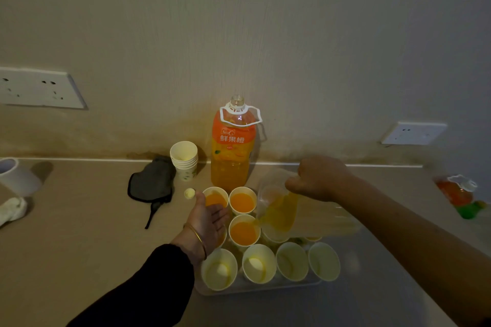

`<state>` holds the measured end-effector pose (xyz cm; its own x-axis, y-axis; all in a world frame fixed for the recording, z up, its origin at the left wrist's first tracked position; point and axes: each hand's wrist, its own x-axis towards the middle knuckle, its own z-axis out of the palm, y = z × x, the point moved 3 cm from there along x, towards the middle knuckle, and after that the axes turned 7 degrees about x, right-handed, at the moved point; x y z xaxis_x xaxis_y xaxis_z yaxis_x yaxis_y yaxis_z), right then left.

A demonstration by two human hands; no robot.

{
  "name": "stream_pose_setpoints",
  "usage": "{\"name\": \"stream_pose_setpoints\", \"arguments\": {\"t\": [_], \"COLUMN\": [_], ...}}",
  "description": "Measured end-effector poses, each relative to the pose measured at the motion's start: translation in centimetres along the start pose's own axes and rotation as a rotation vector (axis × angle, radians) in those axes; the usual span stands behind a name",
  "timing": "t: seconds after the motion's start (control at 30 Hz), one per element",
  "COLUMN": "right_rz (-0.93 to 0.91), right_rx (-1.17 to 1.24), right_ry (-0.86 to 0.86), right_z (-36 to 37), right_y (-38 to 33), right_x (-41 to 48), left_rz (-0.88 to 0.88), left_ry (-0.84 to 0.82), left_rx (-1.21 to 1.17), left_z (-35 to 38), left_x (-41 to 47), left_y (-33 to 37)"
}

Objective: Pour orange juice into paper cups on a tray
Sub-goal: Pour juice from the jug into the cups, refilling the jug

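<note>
Dim beige wall [239, 21] with sockets [39, 87] above a tan counter [79, 247].

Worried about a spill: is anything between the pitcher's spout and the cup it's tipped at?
Nothing visible. The pitcher, held by the right hand, has its lip right at the rim of the cup. The left hand lies open left of that cup, not under the spout.
</note>
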<state>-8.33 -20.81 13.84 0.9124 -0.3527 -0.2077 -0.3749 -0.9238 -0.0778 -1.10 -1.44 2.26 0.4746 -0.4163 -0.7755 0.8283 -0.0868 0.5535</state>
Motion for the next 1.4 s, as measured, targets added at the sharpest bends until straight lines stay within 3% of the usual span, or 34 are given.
{"name": "stream_pose_setpoints", "arguments": {"t": [1.4], "right_rz": [0.033], "right_rx": [0.021], "right_ry": [0.009], "right_z": [-0.36], "right_y": [-0.33], "right_x": [-0.58], "left_rz": [0.012], "left_ry": [-0.034], "left_rx": [0.007], "left_z": [0.17], "left_x": [0.02], "left_y": [-0.18]}}
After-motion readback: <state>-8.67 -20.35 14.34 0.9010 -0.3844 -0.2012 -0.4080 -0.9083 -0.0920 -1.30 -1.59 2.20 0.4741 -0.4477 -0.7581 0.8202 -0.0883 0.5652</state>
